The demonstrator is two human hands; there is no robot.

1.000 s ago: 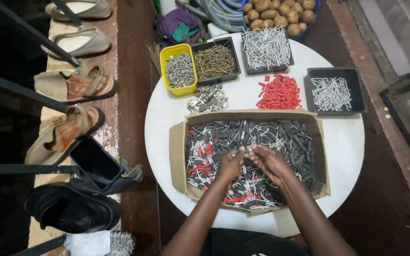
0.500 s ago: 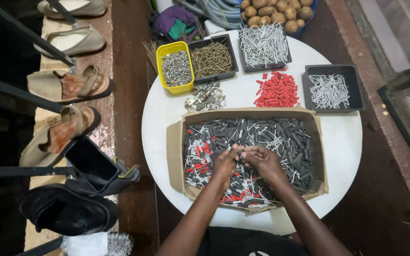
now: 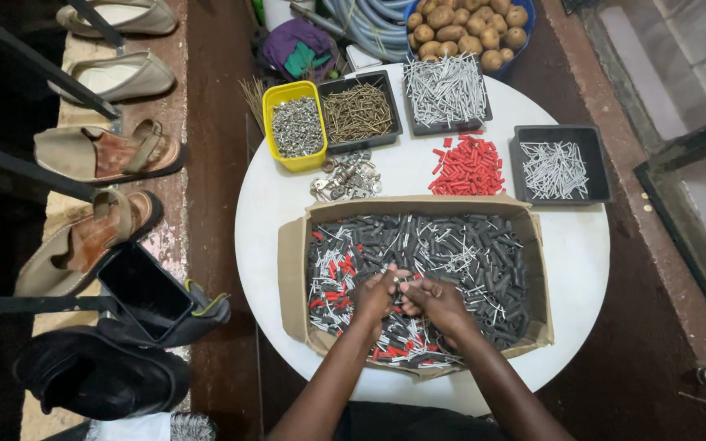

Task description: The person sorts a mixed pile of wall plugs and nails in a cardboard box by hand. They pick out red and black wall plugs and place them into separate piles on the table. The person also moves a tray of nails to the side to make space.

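A shallow cardboard box point(image 3: 292, 269) lies on a round white table point(image 3: 582, 261), filled with mixed grey and red wall plugs and silver nails. My left hand point(image 3: 376, 296) and my right hand point(image 3: 439, 300) meet over the near middle of the box, fingertips together and curled among the pieces. What the fingers pinch is too small to make out.
Behind the box sit a yellow tub of screws point(image 3: 294, 126), a black tray of brass screws point(image 3: 359, 113), a tray of long nails point(image 3: 447, 91), a loose heap of red plugs point(image 3: 469, 166), a black tray of small nails point(image 3: 557, 166) and metal fittings point(image 3: 346, 178). Shoes point(image 3: 100, 155) line the left.
Both hands have stayed over the same spot in the box, with the fingertips drawn closer together. The view has shifted slightly.
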